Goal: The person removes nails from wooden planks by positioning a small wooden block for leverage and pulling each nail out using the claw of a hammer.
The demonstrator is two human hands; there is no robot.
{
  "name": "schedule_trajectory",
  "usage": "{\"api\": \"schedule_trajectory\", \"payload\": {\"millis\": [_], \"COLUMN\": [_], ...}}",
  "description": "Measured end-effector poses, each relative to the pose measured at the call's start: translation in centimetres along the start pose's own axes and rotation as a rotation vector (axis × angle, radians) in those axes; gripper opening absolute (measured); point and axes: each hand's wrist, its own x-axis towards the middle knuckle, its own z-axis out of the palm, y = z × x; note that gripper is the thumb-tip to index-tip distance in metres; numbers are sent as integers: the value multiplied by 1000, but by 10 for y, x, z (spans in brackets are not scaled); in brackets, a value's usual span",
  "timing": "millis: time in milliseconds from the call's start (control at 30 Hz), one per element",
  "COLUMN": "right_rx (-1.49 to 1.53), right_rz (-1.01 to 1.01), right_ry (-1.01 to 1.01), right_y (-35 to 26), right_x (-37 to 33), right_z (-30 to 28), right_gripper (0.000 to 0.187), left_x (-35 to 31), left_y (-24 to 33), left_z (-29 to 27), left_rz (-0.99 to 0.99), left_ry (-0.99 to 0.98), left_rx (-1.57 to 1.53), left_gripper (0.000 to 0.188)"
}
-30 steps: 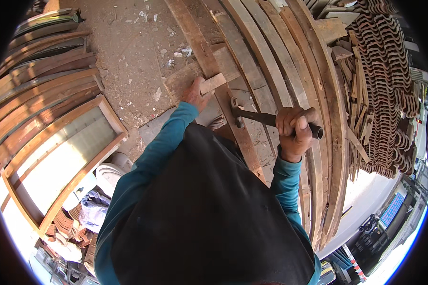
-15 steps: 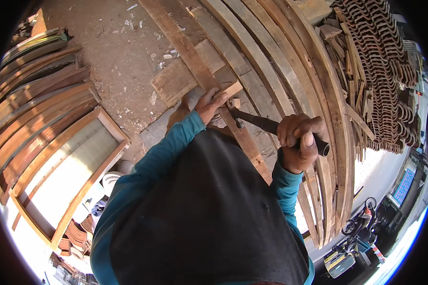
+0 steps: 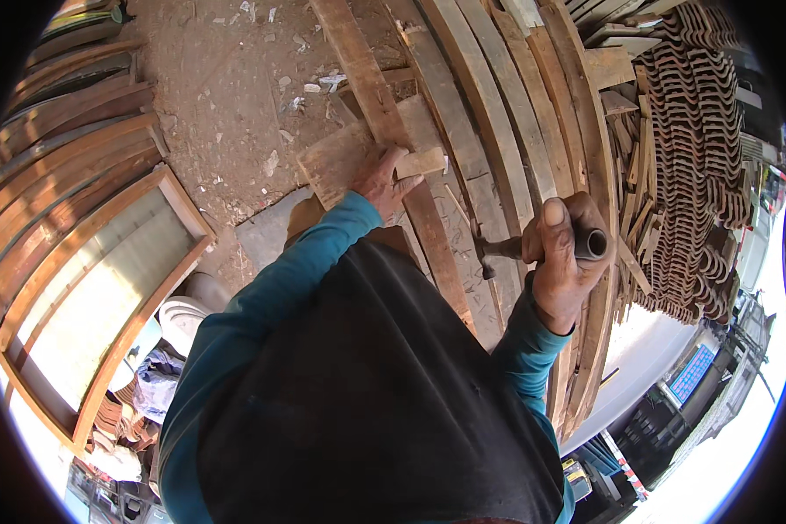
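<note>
Right of center, I've got my right hand (image 3: 568,262) wrapped round a tube-handled hammer (image 3: 505,249), now shifted right of the rough plank (image 3: 439,247); mid-frame, my left hand (image 3: 379,180) pinches a stubby, squared wood block (image 3: 422,163).

Far right: stacked wavy tiles (image 3: 694,157), thin wood scraps (image 3: 636,196) just beside. Left: row of wooden pieces (image 3: 79,144); nearer, wooden frame with pale panel (image 3: 109,284). Far: dirt floor (image 3: 223,113), pale litter (image 3: 313,88). Near right: blue panel (image 3: 692,374).
</note>
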Motion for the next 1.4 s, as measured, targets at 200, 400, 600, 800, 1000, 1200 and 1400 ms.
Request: {"api": "schedule_trajectory", "payload": {"millis": [200, 400, 600, 800, 1000, 1200, 1400], "right_rx": [314, 203, -99, -602, 148, 185, 150], "right_rz": [-116, -87, -134, -126, -221, -239, -348], "right_ry": [-56, -202, -230, -112, -71, -241, -293], "right_y": [-13, -4, -6, -13, -11, -5, 6], "right_x": [93, 171, 225, 255, 157, 174, 150], "right_z": [92, 186, 256, 300, 245, 235, 189], "right_gripper": [36, 38, 29, 30, 37, 34, 34], "left_x": [20, 32, 35, 43, 39, 40, 30], "left_y": [-33, -46, -67, -66, -62, -60, -58], "left_z": [-43, -64, -76, -85, -91, -56, -22], "left_rz": [15, -81, -24, -57, -86, -157, -190], "left_ry": [212, 174, 202, 219, 164, 59, 115], "left_rx": [144, 111, 119, 1, 33, 25, 166], "left_gripper": [55, 55, 55, 51, 51, 58, 56]}}
